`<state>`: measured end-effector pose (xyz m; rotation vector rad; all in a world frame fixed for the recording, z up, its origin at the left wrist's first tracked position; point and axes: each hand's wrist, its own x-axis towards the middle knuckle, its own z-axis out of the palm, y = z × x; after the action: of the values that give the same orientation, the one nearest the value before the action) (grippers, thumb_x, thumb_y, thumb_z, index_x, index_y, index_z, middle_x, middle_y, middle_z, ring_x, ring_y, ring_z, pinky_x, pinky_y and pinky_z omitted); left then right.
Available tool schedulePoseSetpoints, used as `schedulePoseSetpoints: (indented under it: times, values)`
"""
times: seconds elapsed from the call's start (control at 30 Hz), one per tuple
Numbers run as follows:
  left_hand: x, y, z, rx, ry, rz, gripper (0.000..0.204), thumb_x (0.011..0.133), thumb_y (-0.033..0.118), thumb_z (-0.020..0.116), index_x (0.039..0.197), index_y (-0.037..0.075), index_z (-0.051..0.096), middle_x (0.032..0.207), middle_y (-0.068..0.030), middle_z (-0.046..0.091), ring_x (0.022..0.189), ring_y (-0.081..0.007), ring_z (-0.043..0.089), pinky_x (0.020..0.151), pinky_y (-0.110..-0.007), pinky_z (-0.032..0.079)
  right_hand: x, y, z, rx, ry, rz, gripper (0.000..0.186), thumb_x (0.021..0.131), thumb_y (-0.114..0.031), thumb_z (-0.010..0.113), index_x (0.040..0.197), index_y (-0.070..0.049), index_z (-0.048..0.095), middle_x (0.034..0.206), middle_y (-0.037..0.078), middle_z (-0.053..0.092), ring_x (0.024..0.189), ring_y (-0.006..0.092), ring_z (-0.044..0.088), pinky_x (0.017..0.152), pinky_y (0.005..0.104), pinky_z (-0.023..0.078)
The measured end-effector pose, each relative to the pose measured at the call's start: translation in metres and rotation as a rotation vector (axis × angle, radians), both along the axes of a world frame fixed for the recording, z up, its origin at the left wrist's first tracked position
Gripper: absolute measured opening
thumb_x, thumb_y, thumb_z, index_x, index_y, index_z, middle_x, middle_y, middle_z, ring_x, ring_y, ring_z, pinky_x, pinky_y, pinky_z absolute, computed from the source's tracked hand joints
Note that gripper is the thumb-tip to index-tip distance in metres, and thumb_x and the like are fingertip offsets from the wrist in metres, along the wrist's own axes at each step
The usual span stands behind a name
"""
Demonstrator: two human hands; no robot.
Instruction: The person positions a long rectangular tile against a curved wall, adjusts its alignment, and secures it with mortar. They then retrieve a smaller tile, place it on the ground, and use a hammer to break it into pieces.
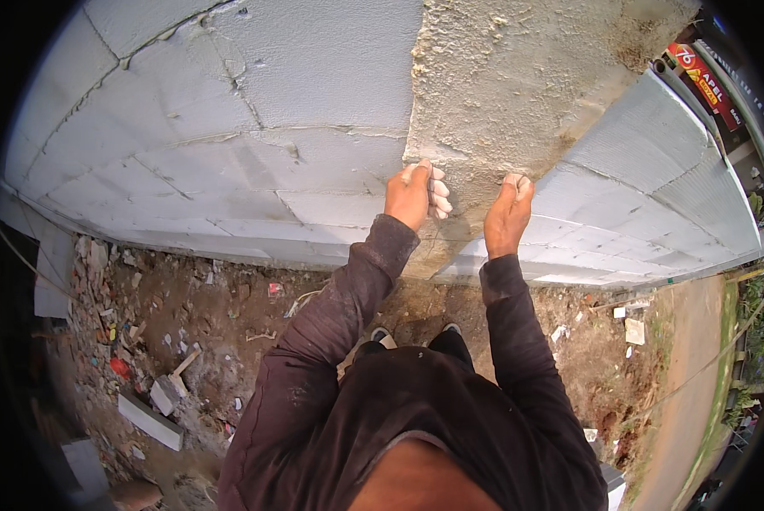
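Observation:
In front of me a rough grey-beige mortar column (505, 77) runs up a wall of pale blocks (331, 77). My left hand (411, 196) is at the column's left edge, closed, with its dusty whitish fingers curled in toward the palm. A little to the right, my right hand (510, 215) is held up by the column's right edge, thumb and fingers pinched together. Whatever either hand may hold is too small or hidden to make out. Both hands are apart from each other, and whether they touch the column is unclear.
Rubble covers the dirt ground (246, 324) below. At the lower left lie a long pale block (150, 422) and a wooden-handled tool (186, 362). Another block wall (646, 187) continues right of the column, near a path (684, 358). A red banner (704, 85) hangs at the upper right.

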<state>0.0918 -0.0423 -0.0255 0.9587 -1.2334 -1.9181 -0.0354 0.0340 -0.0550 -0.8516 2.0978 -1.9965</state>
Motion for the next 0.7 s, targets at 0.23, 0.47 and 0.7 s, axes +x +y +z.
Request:
schedulePoseSetpoints:
  times: [0.23,0.47,0.7]
  values:
    - [-0.022,0.018,-0.012,-0.020,0.207,-0.117,0.045,0.095,0.035,0.036,0.113,-0.005,0.043,0.108,-0.0219,0.056,0.098,-0.0275,0.058,0.084,-0.037,0.046,-0.063,0.040,0.019,0.170,0.107,0.379,0.025,0.086,-0.018,0.048,0.095,0.002,0.059,0.085,0.006,0.057,0.073,0.0101,0.051,0.068,0.0220,0.040]
    - [-0.062,0.036,-0.025,-0.195,0.183,-0.115,0.052,0.095,0.042,0.033,0.109,-0.006,0.048,0.101,-0.0197,0.059,0.092,-0.0253,0.059,0.080,-0.034,0.047,-0.067,0.046,0.031,-0.123,-0.644,0.502,0.025,0.085,-0.018,0.059,0.096,0.004,0.059,0.081,0.005,0.057,0.074,0.0140,0.059,0.065,0.0237,0.050]
    - [-0.092,0.017,-0.006,-0.531,-0.191,-0.022,0.050,0.094,0.042,0.038,0.083,-0.003,0.059,0.063,-0.0039,0.055,0.052,-0.0095,0.045,0.051,-0.025,0.040,-0.078,0.032,0.031,-0.173,-0.587,0.455,0.027,0.086,-0.021,0.059,0.097,0.004,0.059,0.078,0.004,0.058,0.077,0.0130,0.060,0.066,0.0229,0.048]
